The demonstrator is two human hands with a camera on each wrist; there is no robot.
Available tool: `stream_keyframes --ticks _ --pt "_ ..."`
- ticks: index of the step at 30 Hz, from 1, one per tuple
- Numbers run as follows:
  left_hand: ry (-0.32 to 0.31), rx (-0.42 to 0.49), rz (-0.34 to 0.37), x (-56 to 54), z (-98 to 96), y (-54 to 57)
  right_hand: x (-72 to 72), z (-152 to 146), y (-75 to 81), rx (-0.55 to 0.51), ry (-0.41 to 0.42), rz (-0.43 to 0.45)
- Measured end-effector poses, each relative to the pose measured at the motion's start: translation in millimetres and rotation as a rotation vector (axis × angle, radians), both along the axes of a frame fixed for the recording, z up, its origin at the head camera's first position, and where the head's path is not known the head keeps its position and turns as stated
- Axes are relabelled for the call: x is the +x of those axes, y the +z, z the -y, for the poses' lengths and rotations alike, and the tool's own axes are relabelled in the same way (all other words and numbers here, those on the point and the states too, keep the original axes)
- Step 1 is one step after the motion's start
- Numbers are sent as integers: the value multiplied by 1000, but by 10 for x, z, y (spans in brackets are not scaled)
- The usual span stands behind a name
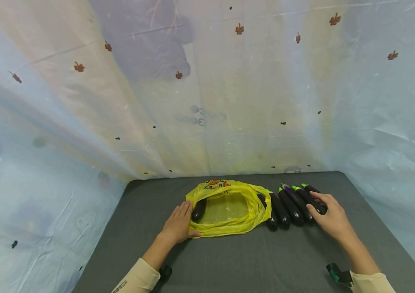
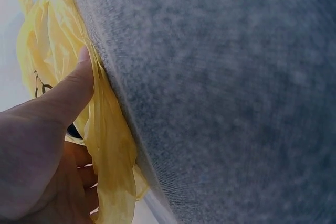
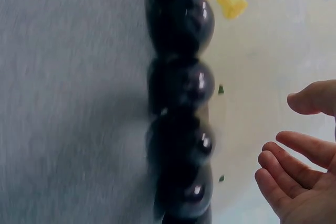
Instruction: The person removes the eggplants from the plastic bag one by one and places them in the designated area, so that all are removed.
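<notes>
A yellow plastic bag [image 1: 229,234] lies on its side with its mouth wide and facing me. One eggplant [image 1: 199,210] is inside it at the left end. My left hand [image 1: 178,224] rests against the bag's left end, fingers fairly straight along the side and thumb at the near edge; in the left wrist view the thumb [image 2: 73,90] touches the plastic. Right of the bag, several dark eggplants [image 1: 290,206] lie side by side, green stems pointing away. Above the rightmost ones is my right hand [image 1: 333,217], thumb and fingers spread, apart from them in the right wrist view.
Everything lies on a dark grey table [image 1: 229,264] with rounded far corners. Behind and at both sides hangs a pale patterned plastic sheet [image 1: 244,142]. The bag's right edge partly hides the nearest eggplants of the row.
</notes>
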State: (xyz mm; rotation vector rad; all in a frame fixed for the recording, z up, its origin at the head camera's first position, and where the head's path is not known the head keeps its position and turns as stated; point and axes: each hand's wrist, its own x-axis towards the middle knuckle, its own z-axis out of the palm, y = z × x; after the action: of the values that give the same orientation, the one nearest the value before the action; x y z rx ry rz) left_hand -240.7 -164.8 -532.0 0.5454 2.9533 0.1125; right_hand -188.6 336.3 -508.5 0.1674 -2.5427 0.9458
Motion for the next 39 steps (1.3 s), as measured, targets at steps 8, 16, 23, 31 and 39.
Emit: stream_keyframes --ticks 8,16,23,31,39 --pt "11 3 13 8 4 24 -16 288 52 0 63 -52" --pt "15 -20 13 -6 19 11 -27 562 36 9 101 -72" --pt "14 -27 12 -25 34 -10 -53 787 24 -1 138 -63" --pt "12 -26 15 -20 32 -2 -97 1011 -11 -26 207 -35" --pt "8 -14 7 -5 38 -10 -153 1245 -73 -47 288 5"
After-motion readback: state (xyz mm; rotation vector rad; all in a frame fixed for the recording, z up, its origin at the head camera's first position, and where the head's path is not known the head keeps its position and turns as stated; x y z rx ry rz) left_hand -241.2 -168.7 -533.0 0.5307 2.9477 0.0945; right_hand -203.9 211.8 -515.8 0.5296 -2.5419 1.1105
